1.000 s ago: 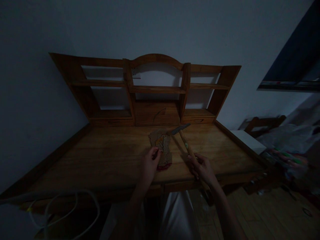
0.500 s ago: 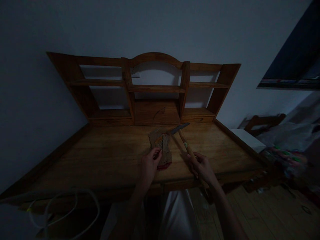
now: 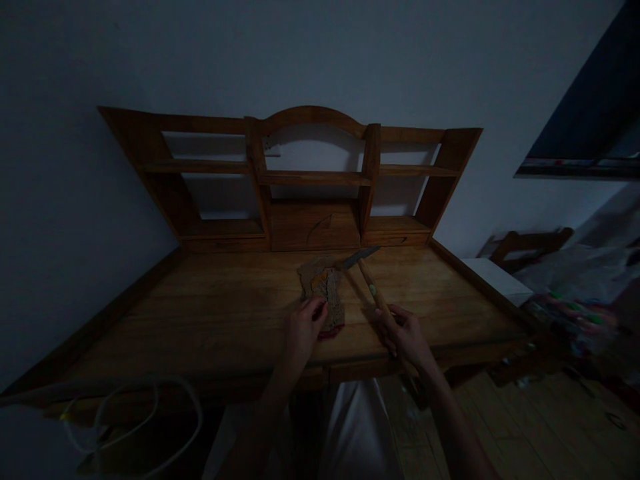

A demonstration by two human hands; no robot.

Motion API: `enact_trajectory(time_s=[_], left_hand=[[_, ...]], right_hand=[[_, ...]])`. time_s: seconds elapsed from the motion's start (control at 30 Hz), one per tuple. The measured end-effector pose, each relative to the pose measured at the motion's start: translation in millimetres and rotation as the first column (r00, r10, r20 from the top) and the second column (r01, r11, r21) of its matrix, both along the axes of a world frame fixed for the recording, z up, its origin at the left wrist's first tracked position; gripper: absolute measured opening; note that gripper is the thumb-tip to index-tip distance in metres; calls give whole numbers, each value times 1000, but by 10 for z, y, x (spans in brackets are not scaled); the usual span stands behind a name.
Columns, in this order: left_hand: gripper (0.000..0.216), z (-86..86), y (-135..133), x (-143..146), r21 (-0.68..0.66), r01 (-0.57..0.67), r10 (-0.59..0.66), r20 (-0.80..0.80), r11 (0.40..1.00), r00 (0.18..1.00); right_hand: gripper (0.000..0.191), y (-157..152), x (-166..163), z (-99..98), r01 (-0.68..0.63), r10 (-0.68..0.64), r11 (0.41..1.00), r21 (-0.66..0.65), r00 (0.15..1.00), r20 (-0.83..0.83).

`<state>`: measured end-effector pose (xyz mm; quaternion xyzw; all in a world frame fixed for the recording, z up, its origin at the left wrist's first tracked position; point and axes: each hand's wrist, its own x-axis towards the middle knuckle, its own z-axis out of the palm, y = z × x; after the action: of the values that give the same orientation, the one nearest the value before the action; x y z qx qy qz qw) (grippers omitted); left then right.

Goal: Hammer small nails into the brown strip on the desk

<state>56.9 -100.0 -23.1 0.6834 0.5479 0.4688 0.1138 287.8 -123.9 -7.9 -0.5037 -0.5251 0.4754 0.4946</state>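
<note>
In the head view my right hand (image 3: pixel 404 335) is wrapped round the wooden handle of a hammer (image 3: pixel 367 277). Its long, narrow, dark head is raised toward the back and points across the desk. My left hand (image 3: pixel 304 328) is pinched closed at the left side of a ragged brown piece (image 3: pixel 334 315), which looks like coarse cloth or fibre. This piece lies on the desk, with an orange patch on top and a red lower edge. Whatever sits between my left fingertips is too small and dark to make out.
The wooden desk (image 3: pixel 225 307) carries a shelf unit (image 3: pixel 315 179) along its back, against the wall. White cable loops (image 3: pixel 197 413) hang at the front left. On the right are a white surface (image 3: pixel 497 279), a chair back (image 3: pixel 533 243) and a heap of plastic-wrapped things (image 3: pixel 580 317).
My left hand has shifted slightly right over the brown piece. The hammer and my right hand stay almost in place, and the whole view has moved a little.
</note>
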Motion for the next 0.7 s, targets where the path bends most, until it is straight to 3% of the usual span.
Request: enact_trajectory(time_s=[0.2, 0.37, 0.5, 0.7], left_hand=[[17, 64, -23, 14, 29, -12, 14, -81, 999, 997], [19, 61, -31, 17, 14, -23, 25, -135, 1000, 990], [21, 29, -22, 10, 8, -40, 41, -126, 999, 991], [21, -1, -7, -2, 12, -31, 32, -100, 999, 994]], right_hand=[[36, -210, -55, 78, 64, -67, 997, 45, 995, 68], [35, -605, -49, 355, 89, -127, 985, 146, 952, 277], [41, -864, -23, 541, 24, -95, 988, 150, 868, 487], [38, -981, -48, 497, -101, -131, 953, 285, 710, 692]])
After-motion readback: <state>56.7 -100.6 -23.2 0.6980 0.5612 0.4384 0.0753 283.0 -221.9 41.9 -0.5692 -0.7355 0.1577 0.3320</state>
